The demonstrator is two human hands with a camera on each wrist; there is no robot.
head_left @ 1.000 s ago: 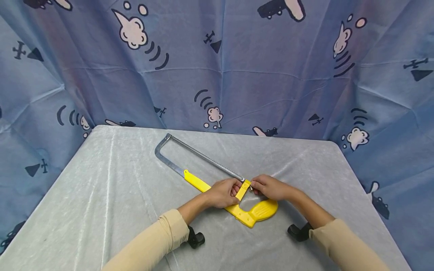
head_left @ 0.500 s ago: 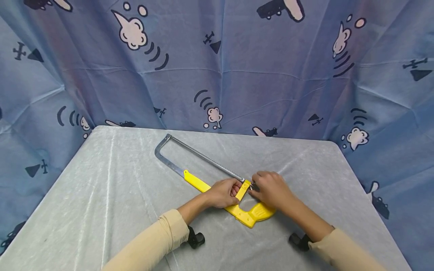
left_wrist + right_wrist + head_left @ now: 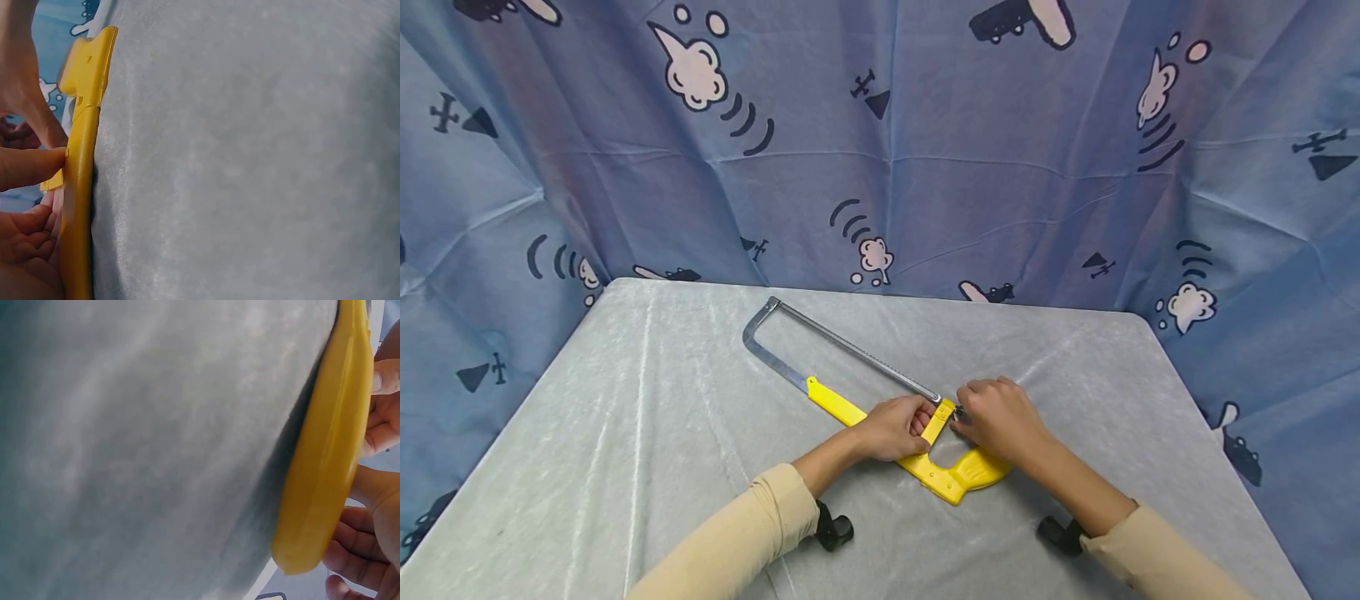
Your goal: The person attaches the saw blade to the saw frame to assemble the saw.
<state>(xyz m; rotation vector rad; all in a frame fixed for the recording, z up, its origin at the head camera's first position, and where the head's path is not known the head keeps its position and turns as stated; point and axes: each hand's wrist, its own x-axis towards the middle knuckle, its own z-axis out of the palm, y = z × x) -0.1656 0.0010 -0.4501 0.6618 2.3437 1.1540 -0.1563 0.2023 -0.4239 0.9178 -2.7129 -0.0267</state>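
Observation:
A hacksaw [image 3: 835, 402] with a yellow and grey metal frame lies slantwise on the table, its blade [image 3: 857, 352] along the far side. My left hand [image 3: 891, 429] holds the yellow crosspiece [image 3: 936, 423] between thumb and fingers. At the blade's near end, my right hand [image 3: 1003, 417] pinches the small metal wing nut [image 3: 958, 412], which its fingers mostly cover. Just below that hand is the yellow handle [image 3: 977, 471]. In the left wrist view the yellow frame [image 3: 78, 206] stands beside the left thumb; the right wrist view shows the handle [image 3: 325, 462] large, with fingers behind it.
A pale grey cloth [image 3: 625, 433] covers the table. Behind it hangs a blue patterned curtain [image 3: 1000, 183]. Black wrist mounts [image 3: 833, 527] sit under both beige sleeves [image 3: 730, 542].
My right hand has turned and shifted slightly up at the wing nut, its back now facing up, then stayed nearly still. The left hand and the hacksaw have not moved.

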